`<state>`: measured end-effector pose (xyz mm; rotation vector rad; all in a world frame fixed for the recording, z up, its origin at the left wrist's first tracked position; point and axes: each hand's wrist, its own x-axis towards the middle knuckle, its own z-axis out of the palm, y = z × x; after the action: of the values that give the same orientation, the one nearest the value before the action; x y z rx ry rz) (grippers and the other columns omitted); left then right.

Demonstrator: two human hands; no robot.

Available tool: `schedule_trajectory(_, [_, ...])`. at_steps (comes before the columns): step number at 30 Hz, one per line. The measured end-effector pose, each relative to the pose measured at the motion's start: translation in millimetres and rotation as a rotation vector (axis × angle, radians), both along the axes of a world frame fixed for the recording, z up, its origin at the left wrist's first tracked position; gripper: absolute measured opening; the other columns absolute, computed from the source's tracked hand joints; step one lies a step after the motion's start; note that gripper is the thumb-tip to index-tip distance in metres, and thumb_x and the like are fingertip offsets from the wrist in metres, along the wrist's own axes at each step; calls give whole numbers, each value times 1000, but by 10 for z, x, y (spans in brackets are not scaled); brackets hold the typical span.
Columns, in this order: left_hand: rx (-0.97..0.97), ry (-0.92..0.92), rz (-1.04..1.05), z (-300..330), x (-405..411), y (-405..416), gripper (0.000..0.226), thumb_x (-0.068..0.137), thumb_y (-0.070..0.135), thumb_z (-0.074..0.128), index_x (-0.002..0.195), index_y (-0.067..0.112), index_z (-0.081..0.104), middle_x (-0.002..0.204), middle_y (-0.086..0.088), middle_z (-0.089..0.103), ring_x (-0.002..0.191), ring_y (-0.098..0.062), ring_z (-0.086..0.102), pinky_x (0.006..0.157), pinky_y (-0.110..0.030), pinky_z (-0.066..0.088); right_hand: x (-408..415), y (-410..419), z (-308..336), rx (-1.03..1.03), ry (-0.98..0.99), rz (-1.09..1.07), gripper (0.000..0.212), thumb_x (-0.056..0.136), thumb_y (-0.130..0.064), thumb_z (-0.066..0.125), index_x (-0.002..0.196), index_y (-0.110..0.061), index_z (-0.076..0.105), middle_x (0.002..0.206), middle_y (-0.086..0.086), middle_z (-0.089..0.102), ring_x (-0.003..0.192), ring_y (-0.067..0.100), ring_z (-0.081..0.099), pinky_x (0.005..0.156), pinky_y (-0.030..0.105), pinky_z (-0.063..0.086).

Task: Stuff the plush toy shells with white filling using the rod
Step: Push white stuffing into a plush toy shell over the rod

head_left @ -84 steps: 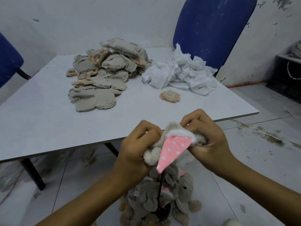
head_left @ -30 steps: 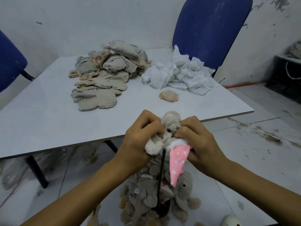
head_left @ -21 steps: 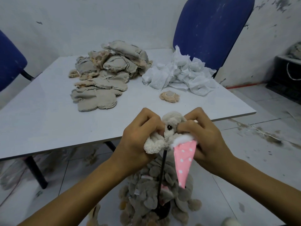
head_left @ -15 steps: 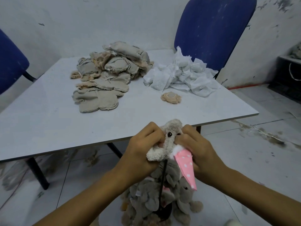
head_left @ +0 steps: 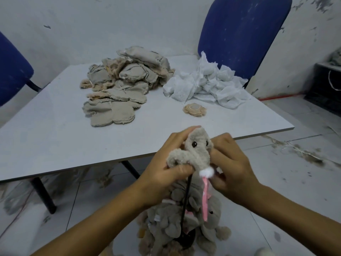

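- Head view: my left hand [head_left: 162, 174] and right hand [head_left: 232, 169] are both closed around the plush toy [head_left: 195, 150], held in front of the table edge [head_left: 239, 135].
- It sits on the upright rod [head_left: 186, 196].
- It looks soft, light and squashy; I judge gripping its body, near the rod, is best.

Two bare forearms are seen entering from the bottom edge of the head view, each ending in a bare hand: left hand [head_left: 162, 174], right hand [head_left: 233, 169]. No sleeve, glove, watch, ring or bracelet is seen anywhere on the visible length. Fingernails are seen short and unpainted where visible.
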<state>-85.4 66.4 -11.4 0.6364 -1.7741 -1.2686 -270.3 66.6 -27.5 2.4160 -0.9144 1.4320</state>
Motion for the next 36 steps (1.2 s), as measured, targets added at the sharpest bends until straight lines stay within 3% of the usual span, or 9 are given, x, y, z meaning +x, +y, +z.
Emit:
schedule_trajectory(4, [186,49,-112,200,17,-23,59,83,36,54,137,12,54,134,-16,58,124,-32,57,101,-47,47,-6,-63,63,-139,54,-59,34,94,-1,57,60,-2,54,66,11,48,69,23,36,66,31,32])
schedule_trajectory(7, [59,0,87,235,-28,-56,37,84,25,68,120,18,69,110,-15,64,102,-20,65,86,-32,53,20,-80,23,-74,42,-27,30,103,-11,40,74,-10,47,70,9,46,76,19,31,70,26,25])
schedule_trajectory(10, [-76,-68,218,138,-56,-70,19,82,20,69,98,28,73,87,-13,62,81,-23,62,74,-33,50,-6,-92,-76,-8,79,0,22,100,-10,36,79,-17,37,76,4,40,78,15,26,71,24,21])
schedule_trajectory(15, [-190,-202,288,-42,-17,-63,31,81,12,65,66,38,57,64,9,46,63,-3,46,62,-21,35,97,-20,-332,151,23,22,41,66,11,51,76,-22,30,77,-3,32,76,10,20,69,17,19])
schedule_trajectory(24, [-224,-117,289,48,-12,-61,23,79,8,69,78,31,69,72,-4,56,69,-14,56,65,-25,43,52,-26,-222,150,41,39,30,69,5,47,73,-19,32,74,1,37,74,13,25,65,21,17])
schedule_trajectory(28, [-228,-371,234,22,16,-104,46,90,8,67,65,43,51,69,7,45,66,-9,47,64,-29,36,58,-13,-353,302,30,89,34,58,23,55,60,-8,41,70,4,42,71,18,34,61,21,22])
schedule_trajectory(30, [-268,-444,207,19,42,-115,34,93,11,65,68,34,58,71,5,47,69,-13,50,65,-30,38,50,-13,-383,328,29,96,36,57,23,57,61,-9,40,73,1,41,71,16,34,62,18,23])
schedule_trajectory(34, [-368,-249,239,150,24,-90,17,96,30,55,83,29,65,74,8,50,70,-7,51,65,-23,40,82,-15,-298,234,-13,101,28,69,7,51,68,-16,36,79,-4,35,74,12,30,65,15,22])
schedule_trajectory(36, [-458,-288,265,141,11,-111,21,98,29,52,83,21,64,72,11,47,69,-4,49,63,-20,38,109,-23,-319,225,-46,84,26,66,11,52,62,-11,38,78,-3,34,75,9,27,65,14,23])
